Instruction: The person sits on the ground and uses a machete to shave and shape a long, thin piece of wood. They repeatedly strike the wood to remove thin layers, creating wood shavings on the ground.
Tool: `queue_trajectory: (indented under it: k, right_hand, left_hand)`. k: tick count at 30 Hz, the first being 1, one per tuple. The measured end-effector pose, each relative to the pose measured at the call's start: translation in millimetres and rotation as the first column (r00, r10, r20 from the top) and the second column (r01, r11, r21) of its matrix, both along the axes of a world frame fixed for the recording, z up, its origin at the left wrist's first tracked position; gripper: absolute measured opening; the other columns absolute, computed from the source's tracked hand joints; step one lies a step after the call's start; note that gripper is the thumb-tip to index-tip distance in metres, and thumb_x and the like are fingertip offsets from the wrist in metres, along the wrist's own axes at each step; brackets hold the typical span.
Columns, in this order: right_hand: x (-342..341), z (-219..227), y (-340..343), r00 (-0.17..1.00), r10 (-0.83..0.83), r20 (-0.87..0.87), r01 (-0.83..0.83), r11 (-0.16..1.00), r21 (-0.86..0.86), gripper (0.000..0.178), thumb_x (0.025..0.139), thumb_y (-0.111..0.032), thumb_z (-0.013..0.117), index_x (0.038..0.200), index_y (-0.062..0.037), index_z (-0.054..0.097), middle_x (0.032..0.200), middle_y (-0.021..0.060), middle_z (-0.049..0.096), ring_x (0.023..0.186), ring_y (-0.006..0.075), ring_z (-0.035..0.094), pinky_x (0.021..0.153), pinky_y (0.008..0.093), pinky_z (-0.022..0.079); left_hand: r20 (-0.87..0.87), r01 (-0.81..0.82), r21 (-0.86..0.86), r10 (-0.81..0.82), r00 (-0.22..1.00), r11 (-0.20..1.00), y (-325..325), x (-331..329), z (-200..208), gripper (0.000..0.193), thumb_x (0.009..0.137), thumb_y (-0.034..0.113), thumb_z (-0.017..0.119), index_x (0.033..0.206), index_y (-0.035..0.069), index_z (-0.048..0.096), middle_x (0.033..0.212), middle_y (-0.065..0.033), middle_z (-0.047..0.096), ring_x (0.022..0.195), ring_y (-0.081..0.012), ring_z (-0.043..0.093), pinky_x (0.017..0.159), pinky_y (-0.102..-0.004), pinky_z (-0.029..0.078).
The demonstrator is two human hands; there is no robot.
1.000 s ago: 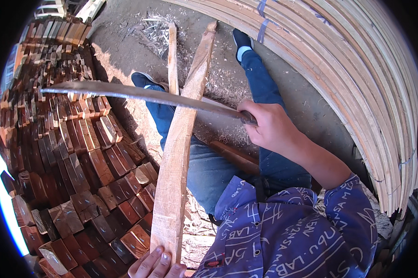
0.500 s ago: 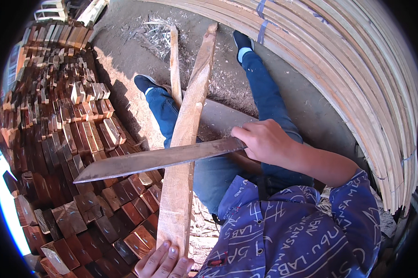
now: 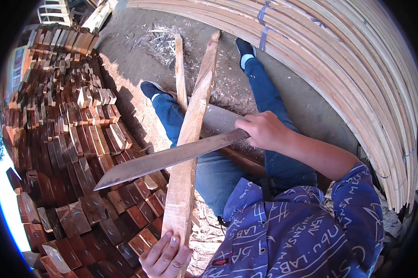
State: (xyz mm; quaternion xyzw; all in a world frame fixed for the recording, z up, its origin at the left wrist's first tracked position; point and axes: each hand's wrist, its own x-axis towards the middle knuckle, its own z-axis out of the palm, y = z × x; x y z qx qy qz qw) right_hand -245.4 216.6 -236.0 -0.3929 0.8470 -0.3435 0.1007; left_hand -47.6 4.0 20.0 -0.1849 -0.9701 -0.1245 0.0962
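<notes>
Right now two hands are at work: the right hand (image 3: 263, 130) is closed tight round the handle of one long machete (image 3: 169, 159), whose blade lies across one pale wooden plank (image 3: 190, 134) and points left; the left hand (image 3: 166, 255) grips the near end of that plank, fingers curled over it, at the lower edge of the ground. One thinner stick (image 3: 180, 69) lies beside the plank's far end, between two legs in blue trousers. One big stack of reddish wood blocks (image 3: 70, 153) fills the left side, and a pile of long pale slats (image 3: 357, 69) curves along the right
</notes>
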Motion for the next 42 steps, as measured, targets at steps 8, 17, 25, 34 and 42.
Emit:
queue_trajectory:
  k: [8, 17, 25, 34, 42]
  right_hand:
    - [-24, -34, 20, 0.991, -0.13, 0.011, 0.125, 0.969, 0.215, 0.029, 0.072, -0.006, 0.067, 0.1, -0.0072, 0.061, 0.068, 0.0159, 0.064, 0.068, 0.0365, 0.067, 0.059, 0.0488, 0.052]
    - [-22, -51, 14, 0.999, -0.034, 0.004, 0.034, 0.999, 0.043, 0.032, 0.071, -0.005, 0.068, 0.102, -0.0094, 0.062, 0.078, 0.0134, 0.066, 0.07, 0.0342, 0.067, 0.06, 0.0483, 0.052]
    - [0, 3, 6, 0.998, 0.022, 0.058, -0.027, 0.996, 0.079, 0.031, 0.072, -0.005, 0.067, 0.102, -0.0084, 0.06, 0.077, 0.0131, 0.065, 0.07, 0.0355, 0.067, 0.061, 0.0479, 0.052]
    - [-43, -51, 23, 0.975, -0.216, 0.058, 0.196, 0.949, 0.248, 0.027, 0.073, -0.002, 0.064, 0.1, -0.0035, 0.062, 0.077, 0.021, 0.067, 0.076, 0.0398, 0.067, 0.068, 0.05, 0.052]
    - [-7, 12, 12, 0.989, -0.043, 0.14, 0.055, 0.995, -0.08, 0.025, 0.072, -0.004, 0.066, 0.096, -0.0029, 0.059, 0.076, 0.0201, 0.066, 0.074, 0.0394, 0.066, 0.064, 0.0496, 0.051]
  left_hand:
    - [0.163, -0.107, -0.015, 0.108, 0.981, 0.994, -26, 46, -17, 0.021, 0.075, 0.019, 0.079, 0.094, 0.012, 0.074, 0.094, -0.0125, 0.074, 0.087, -0.0333, 0.073, 0.068, -0.0359, 0.061]
    - [0.088, -0.035, -0.032, 0.038, 0.995, 0.999, -5, 19, -4, 0.012, 0.079, 0.015, 0.077, 0.088, 0.01, 0.073, 0.088, -0.0119, 0.074, 0.085, -0.0293, 0.073, 0.067, -0.0336, 0.061]
    - [0.12, -0.183, -0.016, 0.184, 0.976, 0.983, -29, 46, -20, 0.021, 0.071, 0.02, 0.083, 0.089, 0.016, 0.076, 0.09, -0.0068, 0.074, 0.087, -0.0279, 0.074, 0.067, -0.0315, 0.061]
    - [0.163, -0.097, -0.046, 0.103, 0.981, 0.994, 4, 30, -6, 0.021, 0.07, 0.024, 0.085, 0.086, 0.016, 0.075, 0.089, -0.0073, 0.074, 0.085, -0.0276, 0.074, 0.059, -0.0292, 0.058]
    - [0.073, 0.114, 0.044, -0.117, 0.991, 0.993, -3, -7, 3, 0.008, 0.08, 0.008, 0.075, 0.085, 0.003, 0.07, 0.085, -0.0181, 0.073, 0.081, -0.0311, 0.074, 0.065, -0.0337, 0.063]
